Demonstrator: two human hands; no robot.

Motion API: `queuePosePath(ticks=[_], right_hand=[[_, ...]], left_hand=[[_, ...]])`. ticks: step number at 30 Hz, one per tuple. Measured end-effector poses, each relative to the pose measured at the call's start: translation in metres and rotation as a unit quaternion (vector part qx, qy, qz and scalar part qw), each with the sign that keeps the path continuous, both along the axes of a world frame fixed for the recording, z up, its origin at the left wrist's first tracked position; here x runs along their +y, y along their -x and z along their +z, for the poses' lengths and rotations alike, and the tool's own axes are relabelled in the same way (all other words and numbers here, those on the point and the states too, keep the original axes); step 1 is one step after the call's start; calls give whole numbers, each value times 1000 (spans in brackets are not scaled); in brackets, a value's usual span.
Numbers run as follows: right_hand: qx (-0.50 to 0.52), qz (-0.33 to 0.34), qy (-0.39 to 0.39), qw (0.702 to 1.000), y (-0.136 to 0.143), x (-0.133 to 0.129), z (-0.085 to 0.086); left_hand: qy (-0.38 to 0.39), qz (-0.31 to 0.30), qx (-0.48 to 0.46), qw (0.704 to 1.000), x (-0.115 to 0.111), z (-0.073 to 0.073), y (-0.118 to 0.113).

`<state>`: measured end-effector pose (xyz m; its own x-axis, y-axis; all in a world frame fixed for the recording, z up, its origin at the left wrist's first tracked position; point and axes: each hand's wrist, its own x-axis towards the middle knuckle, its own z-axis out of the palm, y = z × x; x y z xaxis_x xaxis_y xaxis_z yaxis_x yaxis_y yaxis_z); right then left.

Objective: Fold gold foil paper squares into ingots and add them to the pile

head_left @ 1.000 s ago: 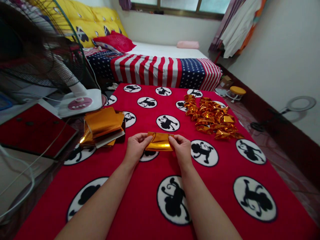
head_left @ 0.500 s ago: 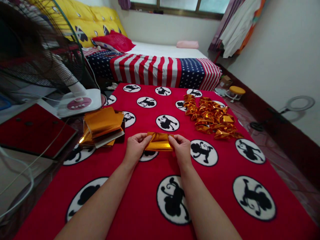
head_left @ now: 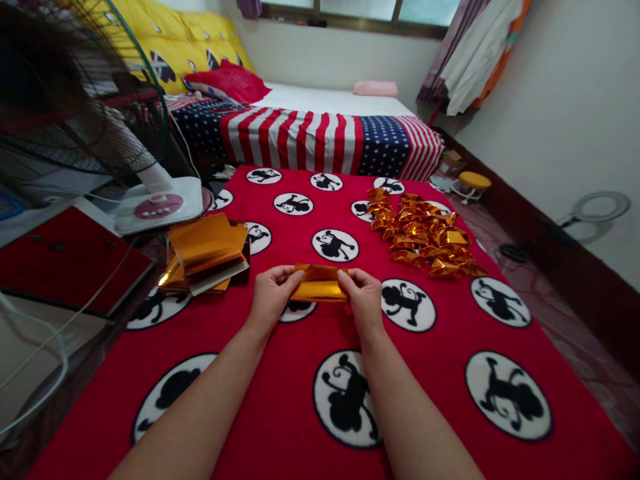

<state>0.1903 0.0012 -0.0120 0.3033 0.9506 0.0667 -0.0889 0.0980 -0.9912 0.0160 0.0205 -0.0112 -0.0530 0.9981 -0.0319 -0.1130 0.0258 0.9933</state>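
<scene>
Folded gold sheet [head_left: 320, 291]: centre of the view, spanning the gap between the two hands, with a bright flat band along its near side and a shallow hollow behind; whether it touches the red cloth [head_left: 280, 413] or is held just above it cannot be told
Left hand [head_left: 273, 287]: pinching the sheet's left end, thumb on top, the other fingers partly hidden
Right hand [head_left: 364, 290]: pinching the right end in like manner, thumb on top
Handling, as judged: very light and thin, crisp rather than limp; the foil face probably slick, quick to crease and easily crushed by a hard squeeze
Place of hold: best at the two short ends, between thumb and finger pads, with the hollow left free of pressure
Stack of gold sheets [head_left: 205, 247]: beyond the left hand and apart from it, edges uneven, near the white fan base [head_left: 185, 197]
Folded foil pieces [head_left: 420, 233]: grouped on the cloth, beyond the right hand and well apart from it
</scene>
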Motion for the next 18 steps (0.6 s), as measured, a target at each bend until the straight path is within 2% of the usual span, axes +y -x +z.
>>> queuePosePath(ticks=[18], right_hand=[[-30, -21, -26, 999, 0, 0, -2]], left_hand=[[-13, 9, 46, 999, 0, -3, 0]])
